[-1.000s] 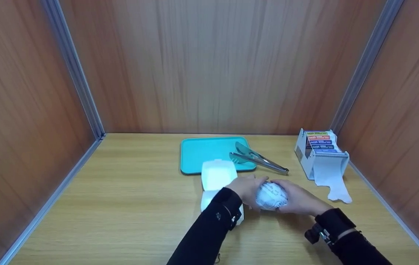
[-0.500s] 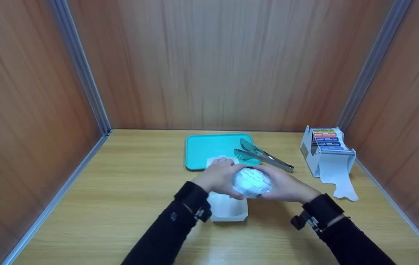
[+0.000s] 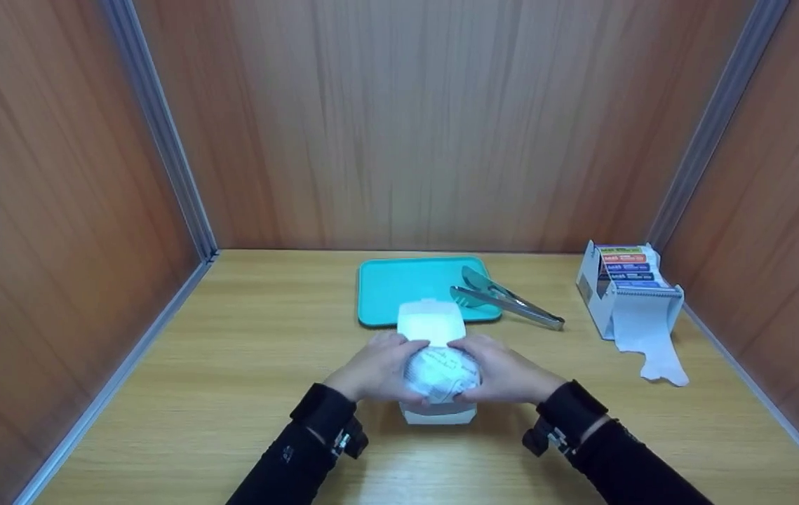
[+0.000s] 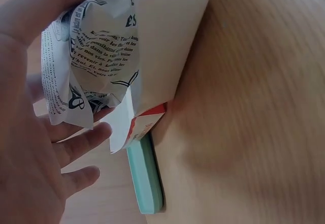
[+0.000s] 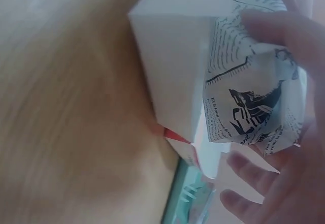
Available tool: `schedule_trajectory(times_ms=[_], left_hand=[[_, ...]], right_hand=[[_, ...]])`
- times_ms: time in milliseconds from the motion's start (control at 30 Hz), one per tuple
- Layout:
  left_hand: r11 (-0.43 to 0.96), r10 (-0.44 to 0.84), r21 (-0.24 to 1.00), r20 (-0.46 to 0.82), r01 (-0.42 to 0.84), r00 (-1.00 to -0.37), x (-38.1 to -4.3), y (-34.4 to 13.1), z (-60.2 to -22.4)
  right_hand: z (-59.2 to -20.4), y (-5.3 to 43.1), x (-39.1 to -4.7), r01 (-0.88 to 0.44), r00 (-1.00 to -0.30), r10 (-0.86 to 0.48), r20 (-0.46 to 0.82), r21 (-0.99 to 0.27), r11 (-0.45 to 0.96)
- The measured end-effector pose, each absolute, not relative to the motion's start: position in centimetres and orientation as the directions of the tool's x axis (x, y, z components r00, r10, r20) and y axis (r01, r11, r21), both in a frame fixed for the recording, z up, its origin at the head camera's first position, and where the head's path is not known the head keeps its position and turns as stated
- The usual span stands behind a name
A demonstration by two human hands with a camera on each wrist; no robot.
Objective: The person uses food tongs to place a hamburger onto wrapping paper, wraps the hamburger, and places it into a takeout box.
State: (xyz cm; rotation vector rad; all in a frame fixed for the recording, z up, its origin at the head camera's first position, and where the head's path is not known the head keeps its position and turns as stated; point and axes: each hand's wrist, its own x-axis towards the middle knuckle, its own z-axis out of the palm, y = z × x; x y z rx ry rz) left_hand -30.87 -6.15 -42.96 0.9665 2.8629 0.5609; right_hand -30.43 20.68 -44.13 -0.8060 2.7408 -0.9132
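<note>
A round bundle wrapped in printed paper sits between both hands, over the lower half of an open white flip-lid box. My left hand grips the bundle's left side, thumb on the near side in the left wrist view. On the opposite side my right hand holds it the same way. Dark print shows on the crumpled wrapping paper in the left wrist view. The box's side wall stands right beside the bundle in the right wrist view. What the paper encloses is hidden.
Behind the box lies a turquoise tray, with metal tongs resting across its right edge. At the right, near the side panel, stands a white dispenser with a paper strip hanging out. Wooden panels enclose the table.
Both hands have carried the wrapped bundle left from beside the box, and have brought it down over the box's lower half. The open lid, covered by the left hand half a second ago, shows again.
</note>
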Motion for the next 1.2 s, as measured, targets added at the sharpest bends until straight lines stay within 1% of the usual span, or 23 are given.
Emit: schedule_trajectory(times_ms=[100, 267, 400, 500, 567, 667, 733, 867, 933, 1000, 1200], left_hand=[[0.740, 0.604, 0.352, 0.027, 0.573, -0.797, -30.8, -6.0, -43.7], [0.742, 0.619, 0.296, 0.039, 0.601, -0.784, -30.8, -6.3, -44.3], [0.738, 0.623, 0.291, 0.055, 0.609, -0.780, -30.7, -6.7, -44.4], [0.720, 0.625, 0.341, 0.061, 0.604, -0.778, -30.7, -6.9, -44.7], [0.699, 0.618, 0.408, 0.069, 0.587, -0.784, -30.7, -7.2, -44.8], [0.661, 0.599, 0.480, 0.126, 0.577, -0.791, -30.7, -8.0, -44.6], [0.641, 0.584, 0.492, 0.186, 0.589, -0.790, -30.6, -8.5, -44.4], [0.653, 0.582, 0.420, 0.255, 0.630, -0.772, -30.3, -9.1, -44.3], [0.665, 0.595, 0.381, 0.249, 0.642, -0.764, -30.1, -9.0, -44.5], [0.674, 0.604, 0.352, 0.243, 0.649, -0.759, -29.9, -8.7, -44.8], [0.712, 0.566, 0.380, 0.187, 0.591, -0.803, -29.7, -7.4, -45.5]], right_hand=[[-45.1, 20.8, -30.2, -0.445, -0.848, -0.529, 0.029, -0.581, 0.682], [-46.1, 20.4, -30.0, -0.446, -0.859, -0.510, 0.049, -0.560, 0.698], [-46.6, 20.1, -29.9, -0.496, -0.837, -0.542, 0.076, -0.523, 0.693], [-46.7, 20.3, -30.0, -0.514, -0.826, -0.559, 0.074, -0.506, 0.693], [-46.5, 20.5, -30.0, -0.501, -0.831, -0.552, 0.064, -0.518, 0.694], [-45.7, 21.1, -29.9, -0.463, -0.853, -0.518, 0.068, -0.556, 0.690], [-45.0, 21.4, -29.7, -0.451, -0.866, -0.494, 0.082, -0.555, 0.699], [-44.3, 22.0, -29.2, -0.457, -0.876, -0.474, 0.093, -0.477, 0.751], [-44.4, 22.1, -29.0, -0.461, -0.875, -0.477, 0.081, -0.442, 0.770], [-44.6, 22.1, -28.8, -0.460, -0.874, -0.480, 0.070, -0.434, 0.775], [-44.6, 21.6, -28.9, -0.420, -0.890, -0.454, 0.042, -0.461, 0.782]])
